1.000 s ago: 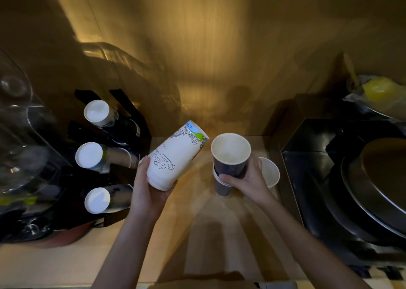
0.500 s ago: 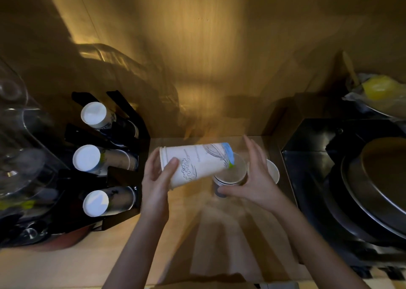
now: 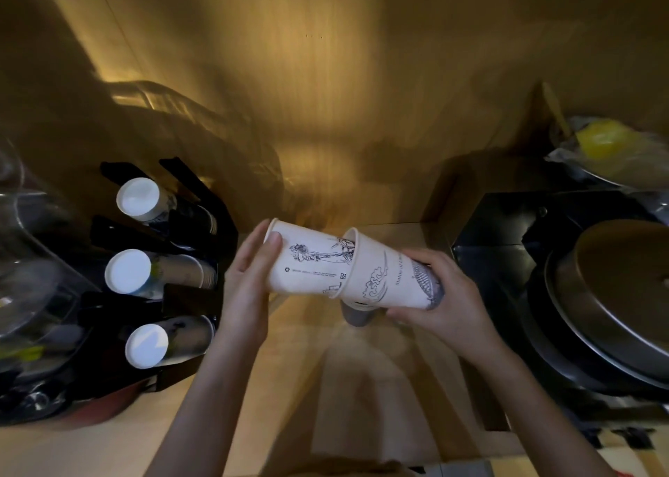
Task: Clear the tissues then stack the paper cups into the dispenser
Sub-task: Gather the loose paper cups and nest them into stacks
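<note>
I hold two white printed paper cups sideways above the wooden counter [image 3: 289, 386]. My left hand [image 3: 249, 288] grips the rim end of the left cup [image 3: 307, 263]. That cup's base sits inside the mouth of the right cup [image 3: 391, 281], which my right hand [image 3: 449, 295] grips around its base. A dark cup [image 3: 356, 318] stands on the counter just under them, mostly hidden. The black cup dispenser [image 3: 188, 288] stands at the left with three rows of stacked cups, white bases [image 3: 128, 272] facing me. No tissues show.
A clear glass vessel [image 3: 25, 288] stands at the far left beside the dispenser. A black appliance with a round metal lid [image 3: 615, 295] fills the right. A yellow item in plastic [image 3: 608, 143] lies at the back right. A wooden wall rises behind.
My left hand turned its white cup sideways and pushed its base into a second white cup that my right hand lifted. The dark cup my right hand held now stands on the counter.
</note>
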`<action>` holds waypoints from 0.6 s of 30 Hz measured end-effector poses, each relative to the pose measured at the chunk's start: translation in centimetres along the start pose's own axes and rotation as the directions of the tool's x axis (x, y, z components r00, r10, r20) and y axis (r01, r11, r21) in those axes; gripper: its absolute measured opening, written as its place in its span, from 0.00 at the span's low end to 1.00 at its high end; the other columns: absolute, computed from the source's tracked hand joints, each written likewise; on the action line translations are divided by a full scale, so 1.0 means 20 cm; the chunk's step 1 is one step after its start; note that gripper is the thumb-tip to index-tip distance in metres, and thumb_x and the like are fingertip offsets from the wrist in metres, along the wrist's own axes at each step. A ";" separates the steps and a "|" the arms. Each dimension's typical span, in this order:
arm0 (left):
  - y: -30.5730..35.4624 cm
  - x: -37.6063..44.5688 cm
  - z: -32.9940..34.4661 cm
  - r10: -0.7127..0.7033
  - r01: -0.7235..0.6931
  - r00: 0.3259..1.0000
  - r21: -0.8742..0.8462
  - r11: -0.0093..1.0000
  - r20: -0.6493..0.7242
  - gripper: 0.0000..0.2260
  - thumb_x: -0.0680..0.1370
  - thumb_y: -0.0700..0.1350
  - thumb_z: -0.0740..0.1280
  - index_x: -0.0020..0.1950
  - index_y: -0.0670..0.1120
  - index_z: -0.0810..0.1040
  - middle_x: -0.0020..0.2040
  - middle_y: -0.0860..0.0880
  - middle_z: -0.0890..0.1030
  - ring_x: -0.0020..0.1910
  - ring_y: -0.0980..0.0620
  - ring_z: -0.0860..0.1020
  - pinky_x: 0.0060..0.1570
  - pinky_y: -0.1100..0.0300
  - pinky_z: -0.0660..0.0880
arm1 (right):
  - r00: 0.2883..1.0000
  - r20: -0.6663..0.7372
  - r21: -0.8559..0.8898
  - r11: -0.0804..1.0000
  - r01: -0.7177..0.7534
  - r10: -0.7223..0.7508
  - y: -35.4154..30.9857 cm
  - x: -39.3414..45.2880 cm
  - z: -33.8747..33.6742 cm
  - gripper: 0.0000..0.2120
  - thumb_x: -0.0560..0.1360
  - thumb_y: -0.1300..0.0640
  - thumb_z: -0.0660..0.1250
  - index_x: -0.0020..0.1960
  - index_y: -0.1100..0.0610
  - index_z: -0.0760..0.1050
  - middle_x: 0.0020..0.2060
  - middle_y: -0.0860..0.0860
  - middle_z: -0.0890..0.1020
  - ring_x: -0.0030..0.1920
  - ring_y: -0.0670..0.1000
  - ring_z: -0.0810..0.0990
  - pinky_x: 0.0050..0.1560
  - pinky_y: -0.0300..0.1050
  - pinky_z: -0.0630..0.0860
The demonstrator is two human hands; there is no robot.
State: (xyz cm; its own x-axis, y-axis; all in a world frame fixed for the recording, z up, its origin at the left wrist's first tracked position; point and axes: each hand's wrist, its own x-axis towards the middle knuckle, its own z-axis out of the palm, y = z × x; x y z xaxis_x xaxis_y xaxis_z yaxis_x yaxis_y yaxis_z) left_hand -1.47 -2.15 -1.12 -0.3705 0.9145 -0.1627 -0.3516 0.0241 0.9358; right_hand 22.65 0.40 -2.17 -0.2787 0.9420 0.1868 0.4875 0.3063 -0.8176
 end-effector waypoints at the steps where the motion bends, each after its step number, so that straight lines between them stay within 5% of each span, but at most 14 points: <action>1: 0.00 0.01 0.00 -0.003 0.003 1.000 0.001 1.000 0.008 0.25 0.66 0.54 0.71 0.61 0.49 0.76 0.60 0.42 0.79 0.56 0.49 0.78 0.57 0.53 0.74 | 1.000 -0.011 0.008 1.000 -0.013 0.013 0.01 -0.01 -0.01 0.35 0.55 0.58 0.81 0.59 0.51 0.73 0.55 0.47 0.77 0.56 0.44 0.76 0.56 0.44 0.74; 7: -0.05 -0.01 0.12 -0.023 0.019 0.998 0.077 0.997 0.054 0.23 0.67 0.53 0.70 0.60 0.48 0.76 0.57 0.44 0.81 0.54 0.48 0.80 0.55 0.53 0.75 | 0.996 -0.016 0.006 0.996 -0.088 0.088 0.02 -0.07 -0.03 0.34 0.55 0.55 0.81 0.58 0.47 0.73 0.52 0.40 0.76 0.54 0.38 0.75 0.53 0.39 0.74; 11: -0.08 -0.04 0.29 0.017 -0.050 0.987 0.200 0.978 0.162 0.28 0.61 0.52 0.76 0.60 0.49 0.76 0.54 0.54 0.81 0.49 0.61 0.80 0.43 0.71 0.75 | 0.994 -0.040 0.003 0.994 -0.105 0.105 -0.01 -0.09 -0.05 0.33 0.55 0.52 0.80 0.58 0.46 0.72 0.51 0.34 0.74 0.54 0.35 0.73 0.51 0.37 0.74; 14: -0.05 -0.04 0.43 0.055 -0.122 0.968 0.267 0.956 0.244 0.25 0.61 0.53 0.74 0.57 0.53 0.76 0.53 0.57 0.80 0.47 0.66 0.79 0.39 0.76 0.73 | 0.988 -0.078 0.053 0.990 -0.129 0.133 -0.03 -0.08 -0.09 0.32 0.56 0.52 0.80 0.56 0.44 0.71 0.51 0.36 0.76 0.53 0.38 0.75 0.53 0.43 0.76; 18: 0.01 -0.03 0.58 0.151 -0.272 0.930 0.350 0.896 0.336 0.26 0.61 0.54 0.77 0.57 0.52 0.76 0.55 0.54 0.78 0.53 0.60 0.76 0.43 0.72 0.73 | 0.979 -0.126 0.164 0.977 -0.136 0.158 -0.02 -0.04 -0.17 0.36 0.58 0.55 0.80 0.62 0.47 0.69 0.55 0.42 0.78 0.56 0.43 0.76 0.58 0.52 0.76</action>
State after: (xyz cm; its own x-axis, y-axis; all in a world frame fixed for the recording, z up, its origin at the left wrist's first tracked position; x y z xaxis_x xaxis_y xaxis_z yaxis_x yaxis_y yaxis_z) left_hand 8.64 2.01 2.69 -0.1085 0.9896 0.0949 0.0863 -0.0857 0.9926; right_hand 25.43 0.04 -0.12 -0.0915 0.9882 0.1227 0.3785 0.1485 -0.9136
